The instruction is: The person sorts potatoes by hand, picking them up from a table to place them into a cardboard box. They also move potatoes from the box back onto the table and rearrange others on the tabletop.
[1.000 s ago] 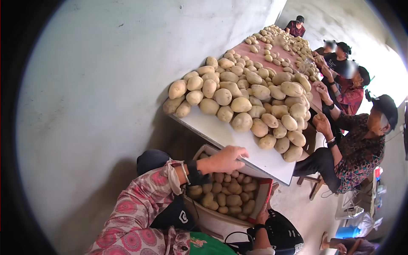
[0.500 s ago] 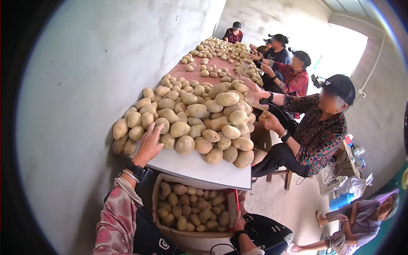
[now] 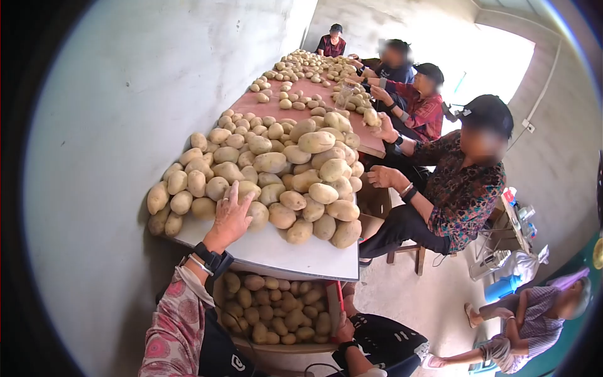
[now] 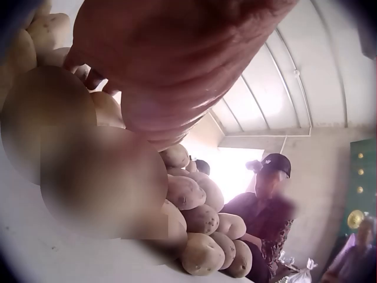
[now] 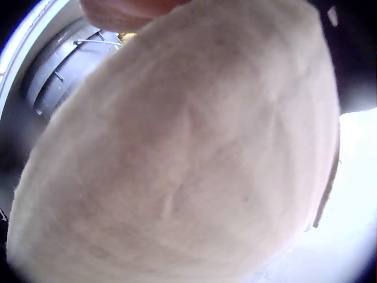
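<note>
My left hand (image 3: 229, 217) reaches over the near edge of a table, its spread fingers resting on potatoes (image 3: 270, 162) at the front of a large pile. In the left wrist view, the palm (image 4: 171, 53) arches above the potatoes (image 4: 202, 253), and its fingertips are mostly hidden. Low in the head view, my right hand (image 3: 344, 328) is at the red side of a cardboard box (image 3: 335, 305) filled with potatoes (image 3: 276, 314). A pale, blurred, creased surface (image 5: 182, 159) fills most of the right wrist view; I cannot tell what the right fingers hold.
The white tabletop (image 3: 282, 259) ends just above the box. A plain wall (image 3: 125, 125) stands along the left. Several people sit along the table's right side, the nearest person (image 3: 461, 188) close to the pile. Another person (image 3: 534, 320) sits at lower right, near a blue container (image 3: 502, 288).
My left hand has moved from above the box, past the table edge, onto the potato pile. The head view has swung right. My right hand stays by the box's red side.
</note>
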### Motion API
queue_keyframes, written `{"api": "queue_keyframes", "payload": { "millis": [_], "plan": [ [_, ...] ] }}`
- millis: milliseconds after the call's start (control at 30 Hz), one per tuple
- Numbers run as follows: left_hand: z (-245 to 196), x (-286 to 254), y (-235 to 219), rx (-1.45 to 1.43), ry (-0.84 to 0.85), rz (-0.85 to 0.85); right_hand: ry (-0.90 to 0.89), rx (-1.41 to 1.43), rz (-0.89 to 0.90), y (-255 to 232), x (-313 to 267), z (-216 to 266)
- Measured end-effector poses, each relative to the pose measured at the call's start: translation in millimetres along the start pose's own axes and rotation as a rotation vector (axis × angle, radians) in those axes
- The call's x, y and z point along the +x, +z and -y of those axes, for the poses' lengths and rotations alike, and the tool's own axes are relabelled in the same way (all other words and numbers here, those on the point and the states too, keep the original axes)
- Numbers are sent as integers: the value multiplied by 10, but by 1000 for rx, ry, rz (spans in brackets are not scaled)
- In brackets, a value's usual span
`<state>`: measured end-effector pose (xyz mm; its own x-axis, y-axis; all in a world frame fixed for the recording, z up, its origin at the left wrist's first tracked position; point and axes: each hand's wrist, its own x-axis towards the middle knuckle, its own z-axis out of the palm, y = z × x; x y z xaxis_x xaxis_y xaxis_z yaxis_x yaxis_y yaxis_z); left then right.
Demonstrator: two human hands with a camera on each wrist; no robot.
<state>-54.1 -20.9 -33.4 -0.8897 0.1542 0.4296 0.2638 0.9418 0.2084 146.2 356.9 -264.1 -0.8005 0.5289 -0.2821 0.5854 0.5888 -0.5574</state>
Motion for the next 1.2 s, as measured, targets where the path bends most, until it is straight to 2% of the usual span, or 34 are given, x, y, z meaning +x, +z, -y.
{"api": "queue_keyframes", "payload": {
  "millis": [133,300,433,500,533,600,700,833,933,1000,1033,1100,1133,1200],
  "plan": [
    [-48,105,74,-34,-32,11,18,28,22,66,3,-13],
    [9,186,183,-82,-25,-108,16,36,32,23,-24,9],
    [21,251,181,-64,-36,-124,23,34,52,-27,-50,69],
    [8,281,178,-72,-95,-143,52,36,56,-14,-57,62],
    [-5,303,187,-76,-91,-142,29,40,42,24,-23,10],
    [-6,333,189,-80,-206,-133,8,46,28,32,-2,-1],
    [-31,354,174,-95,-285,-131,-45,82,8,26,-38,7],
    [12,351,211,-110,-278,-136,-41,65,5,41,-1,-12],
    [8,332,206,-280,-240,-199,-49,55,10,64,18,-39],
    [-19,312,159,-334,-182,-397,-52,45,15,60,39,-24],
    [8,305,158,-330,-180,-397,-32,42,5,54,28,1],
    [56,271,141,-888,-259,-373,-11,40,-1,67,2,-7],
    [55,230,89,-886,-259,-373,-22,25,-2,77,20,-27],
    [43,92,-92,-1795,-531,4,-37,12,1,69,27,-23]
  ]
}}
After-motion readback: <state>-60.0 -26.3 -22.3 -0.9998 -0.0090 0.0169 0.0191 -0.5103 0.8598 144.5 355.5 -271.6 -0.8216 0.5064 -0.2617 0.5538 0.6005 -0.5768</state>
